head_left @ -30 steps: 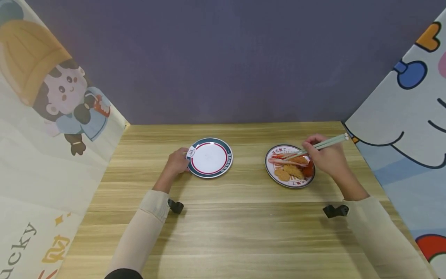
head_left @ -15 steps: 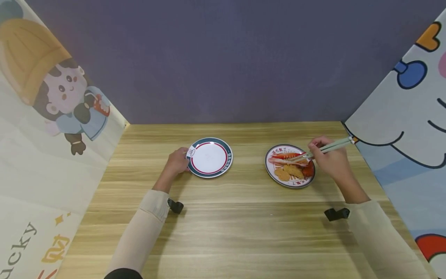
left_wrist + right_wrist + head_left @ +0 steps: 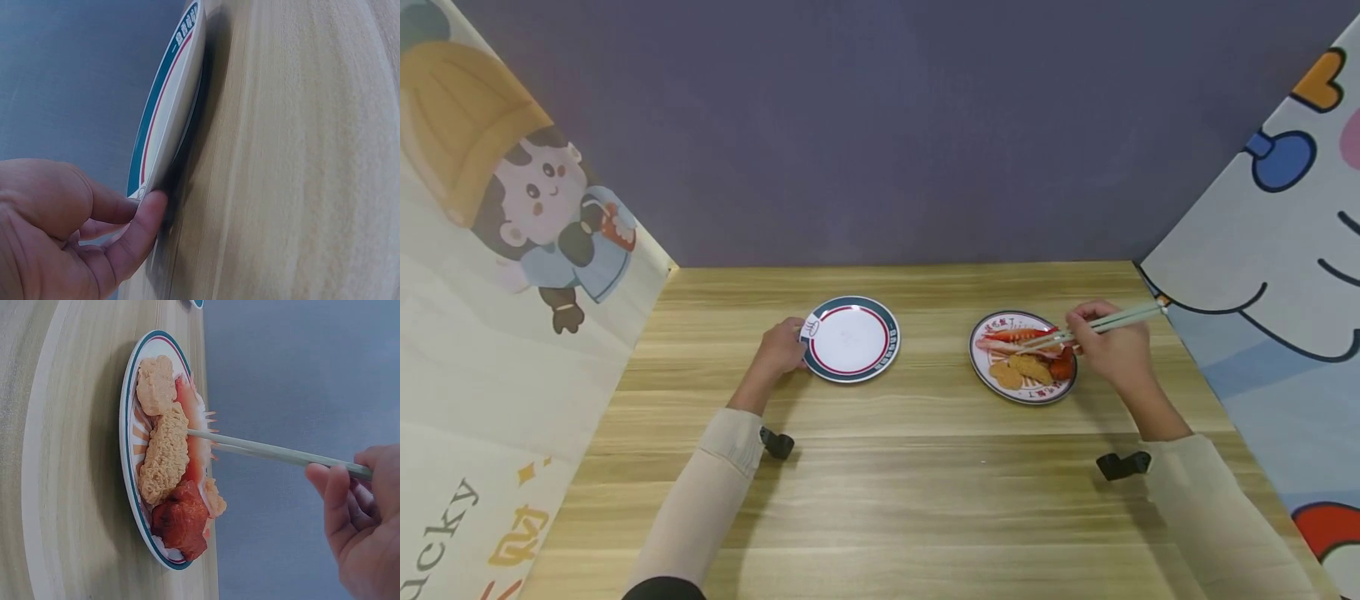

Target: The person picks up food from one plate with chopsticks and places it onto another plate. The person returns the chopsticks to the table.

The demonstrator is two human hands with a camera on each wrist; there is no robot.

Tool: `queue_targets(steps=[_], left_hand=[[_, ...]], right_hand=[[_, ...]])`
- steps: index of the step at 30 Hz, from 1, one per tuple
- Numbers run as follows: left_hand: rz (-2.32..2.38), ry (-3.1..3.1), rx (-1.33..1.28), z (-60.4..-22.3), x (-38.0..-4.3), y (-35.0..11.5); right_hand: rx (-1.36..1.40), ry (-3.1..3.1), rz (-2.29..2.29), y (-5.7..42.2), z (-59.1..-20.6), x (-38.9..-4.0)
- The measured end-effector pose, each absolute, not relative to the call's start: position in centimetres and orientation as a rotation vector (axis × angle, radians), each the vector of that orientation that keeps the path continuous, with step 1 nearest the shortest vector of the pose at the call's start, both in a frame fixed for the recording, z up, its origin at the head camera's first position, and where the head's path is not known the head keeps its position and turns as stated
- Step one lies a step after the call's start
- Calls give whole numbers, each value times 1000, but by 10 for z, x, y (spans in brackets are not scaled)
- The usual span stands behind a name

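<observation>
left fingers (image 3: pixel 139 236) pinch plate (image 3: pixel 850 337) at left edge | right fingers (image 3: pixel 337 495) grip chopsticks (image 3: pixel 269 450), tips at food (image 3: pixel 167 450)

Left wall (image 3: pixel 475 400) is showing dark letters (image 3: pixel 451 518) reading "ucky", with a gold 财 (image 3: pixel 520 536) sitting beside them. The food plate (image 3: pixel 982 367) is sporting red characters, looks like 吃饭了, while the other plate's (image 3: pixel 848 337) rim marks are coming out too small to read.

Got left arm (image 3: pixel 696 508) and right arm (image 3: pixel 1221 512) out front, both slanting inward. Sleeved down to left wrist (image 3: pixel 748 400) and right wrist (image 3: pixel 1161 419), bare-handed beyond. Pinching low at the fingertips (image 3: pixel 152 209) with left hand (image 3: pixel 780 346). Gripping with right hand (image 3: pixel 1112 346), fingers (image 3: pixel 337 503) curled. Spaced well apart, about equally far out.
</observation>
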State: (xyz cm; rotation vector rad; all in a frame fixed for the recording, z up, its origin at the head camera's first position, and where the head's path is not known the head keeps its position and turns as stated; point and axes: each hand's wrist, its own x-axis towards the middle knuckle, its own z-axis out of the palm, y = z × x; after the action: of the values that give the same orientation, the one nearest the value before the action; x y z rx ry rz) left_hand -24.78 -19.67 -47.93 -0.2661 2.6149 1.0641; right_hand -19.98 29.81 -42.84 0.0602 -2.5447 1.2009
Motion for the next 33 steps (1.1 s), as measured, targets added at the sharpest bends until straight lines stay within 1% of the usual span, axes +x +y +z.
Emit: queue_targets(steps=[19, 24, 30, 33], left_hand=[[1065, 2595, -290, -478, -249, -196], [1071, 2589, -292, -478, -248, -195], [1068, 2599, -291, -478, -248, -194], [1060, 2605, -291, -478, -248, -194]], right_hand=[[-155, -2455, 1488, 308, -432, -202], [-234, -2357, 1656, 310, -431, -201], [-259, -2113, 1938, 309, -430, -199], [-275, -2071, 1972, 307, -432, -199]])
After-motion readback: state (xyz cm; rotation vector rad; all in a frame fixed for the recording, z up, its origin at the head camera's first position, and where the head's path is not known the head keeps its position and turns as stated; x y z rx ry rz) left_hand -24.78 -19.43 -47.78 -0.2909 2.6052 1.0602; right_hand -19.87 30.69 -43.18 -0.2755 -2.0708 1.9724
